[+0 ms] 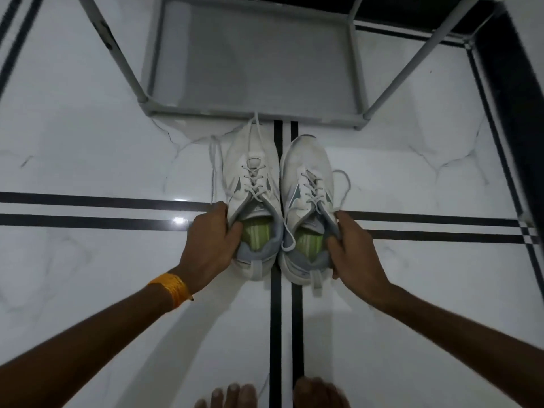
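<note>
Two white sneakers with grey collars and green insoles stand side by side, toes pointing away from me. My left hand (210, 235) grips the left sneaker (251, 178) at its collar, thumb inside the opening. My right hand (354, 248) grips the right sneaker (309, 172) at its outer collar, fingers curled into the opening. Loose white laces trail from both shoes. Whether the soles touch the floor I cannot tell.
A grey metal-framed shoe rack (250, 113) with a grey fabric shelf stands just beyond the toes. The floor (88, 142) is white marble tile with black double stripes. My bare toes (235, 394) show at the bottom edge. A yellow band (172, 288) circles my left wrist.
</note>
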Demonstrator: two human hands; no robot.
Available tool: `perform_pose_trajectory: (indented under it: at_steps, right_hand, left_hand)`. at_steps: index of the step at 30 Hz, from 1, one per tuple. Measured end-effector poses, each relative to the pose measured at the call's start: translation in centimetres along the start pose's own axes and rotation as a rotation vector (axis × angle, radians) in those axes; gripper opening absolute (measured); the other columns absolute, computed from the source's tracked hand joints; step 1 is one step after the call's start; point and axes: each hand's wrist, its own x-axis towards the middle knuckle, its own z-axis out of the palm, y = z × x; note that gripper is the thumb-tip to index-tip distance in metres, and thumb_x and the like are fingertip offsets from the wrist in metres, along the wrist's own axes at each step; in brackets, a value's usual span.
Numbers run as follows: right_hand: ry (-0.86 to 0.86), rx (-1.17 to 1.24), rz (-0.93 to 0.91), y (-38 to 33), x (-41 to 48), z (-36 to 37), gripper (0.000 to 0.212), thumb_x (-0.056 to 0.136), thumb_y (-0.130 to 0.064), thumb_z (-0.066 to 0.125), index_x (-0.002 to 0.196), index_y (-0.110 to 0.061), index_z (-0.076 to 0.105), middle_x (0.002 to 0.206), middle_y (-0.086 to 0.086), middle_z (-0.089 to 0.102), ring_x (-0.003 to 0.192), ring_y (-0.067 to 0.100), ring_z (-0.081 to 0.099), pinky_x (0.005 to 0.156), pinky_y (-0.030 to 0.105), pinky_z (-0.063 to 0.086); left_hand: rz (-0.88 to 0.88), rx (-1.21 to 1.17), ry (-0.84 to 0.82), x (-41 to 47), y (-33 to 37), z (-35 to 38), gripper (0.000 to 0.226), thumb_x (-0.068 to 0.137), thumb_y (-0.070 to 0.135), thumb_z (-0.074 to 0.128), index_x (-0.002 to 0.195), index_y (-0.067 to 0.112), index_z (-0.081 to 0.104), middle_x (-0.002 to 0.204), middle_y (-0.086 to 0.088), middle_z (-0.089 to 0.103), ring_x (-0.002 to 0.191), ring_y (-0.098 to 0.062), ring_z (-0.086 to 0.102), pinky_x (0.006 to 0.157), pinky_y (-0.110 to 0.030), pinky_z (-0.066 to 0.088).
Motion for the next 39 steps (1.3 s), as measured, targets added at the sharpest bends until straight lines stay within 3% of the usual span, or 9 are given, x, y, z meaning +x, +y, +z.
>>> perform_pose_trajectory:
  at_steps: [4,7,10,14,18,22,25,30,39]
  right_hand:
    - [0.127,-0.358,-0.031,-1.8,0.5,-3.8,0.037,0.093,-0.035,0.053,0.127,-0.021,0.05,0.122,-0.001,0.045,0.08,0.015,0.061,0.068,0.032,0.047]
    - [0.169,-0.271,-0.308,-5.5,2.8,-4.7,0.035,0.092,-0.023,0.06,0.126,-0.019,0.051,0.129,-0.005,0.049,0.068,0.013,0.061,0.067,0.029,0.047]
    - [-0.117,-0.15,-0.362,-8.1,5.6,-1.7,0.034,0.092,-0.011,0.06,0.126,-0.016,0.057,0.127,-0.003,0.06,0.074,0.008,0.063,0.072,0.022,0.047]
    - [-0.17,-0.225,-0.332,-8.3,7.2,1.0,0.017,0.092,-0.005,0.056,0.105,-0.009,0.066,0.105,0.008,0.068,0.07,0.013,0.06,0.067,0.025,0.048]
    - [-0.142,-0.316,-0.403,-8.1,7.1,1.2,0.012,0.092,-0.005,0.053,0.093,-0.009,0.064,0.101,0.006,0.063,0.083,0.019,0.059,0.074,0.029,0.046]
    - [-0.175,-0.139,-0.305,-7.1,6.5,1.1,0.011,0.095,-0.006,0.046,0.093,-0.008,0.058,0.086,0.008,0.067,0.073,0.019,0.062,0.066,0.032,0.05]
    - [-0.13,-0.002,-0.218,-6.8,6.3,1.0,0.006,0.09,-0.011,0.058,0.089,-0.009,0.063,0.084,0.004,0.068,0.075,0.014,0.062,0.062,0.023,0.045]
    - [0.005,0.081,-0.164,-7.2,6.6,1.2,0.033,0.065,-0.022,0.088,0.062,-0.009,0.058,0.066,0.005,0.066,0.06,0.012,0.059,0.052,0.02,0.043]
    - [0.064,-0.053,-0.156,-7.1,6.9,2.1,0.043,0.057,-0.029,0.092,0.051,-0.02,0.051,0.057,0.001,0.064,0.059,0.019,0.065,0.057,0.036,0.054]
  left_hand:
    - [0.018,0.008,0.059,-0.1,-0.3,-2.8,0.053,0.092,0.067,0.035,0.084,0.022,0.061,0.064,0.004,0.065,0.056,-0.012,0.063,0.055,-0.027,0.048]
    - [0.239,-0.058,0.216,1.5,-0.4,-4.2,0.025,0.1,0.038,0.047,0.109,0.02,0.061,0.094,0.0,0.065,0.069,-0.012,0.063,0.065,-0.029,0.05]
    - [0.402,-0.054,0.026,3.2,-0.1,-3.8,0.026,0.098,0.024,0.049,0.119,0.016,0.061,0.113,-0.002,0.06,0.085,-0.015,0.06,0.077,-0.032,0.053]
    - [0.362,0.042,-0.001,3.7,-0.1,-3.3,0.009,0.096,0.021,0.057,0.092,0.014,0.061,0.09,0.0,0.063,0.079,-0.019,0.062,0.071,-0.033,0.051]
    - [0.327,0.014,-0.022,3.1,0.8,-3.7,0.013,0.1,0.018,0.047,0.09,0.011,0.052,0.085,-0.008,0.063,0.074,-0.025,0.059,0.064,-0.03,0.047]
    - [0.141,-0.201,-0.143,3.2,1.5,-3.4,0.019,0.102,0.02,0.041,0.088,0.01,0.048,0.09,-0.017,0.06,0.081,-0.037,0.057,0.077,-0.047,0.053]
    - [0.045,-0.324,-0.188,3.6,1.5,-3.3,0.025,0.097,0.023,0.051,0.074,0.017,0.044,0.082,-0.013,0.053,0.079,-0.031,0.051,0.071,-0.041,0.05]
    - [0.01,-0.43,-0.111,3.8,1.1,-3.4,0.04,0.077,0.022,0.081,0.06,0.02,0.045,0.089,-0.024,0.069,0.09,-0.038,0.069,0.075,-0.048,0.062]
    - [0.073,-0.369,-0.058,4.0,0.0,-2.1,0.04,0.071,0.028,0.086,0.062,0.005,0.054,0.079,-0.018,0.071,0.075,-0.026,0.07,0.062,-0.037,0.06]
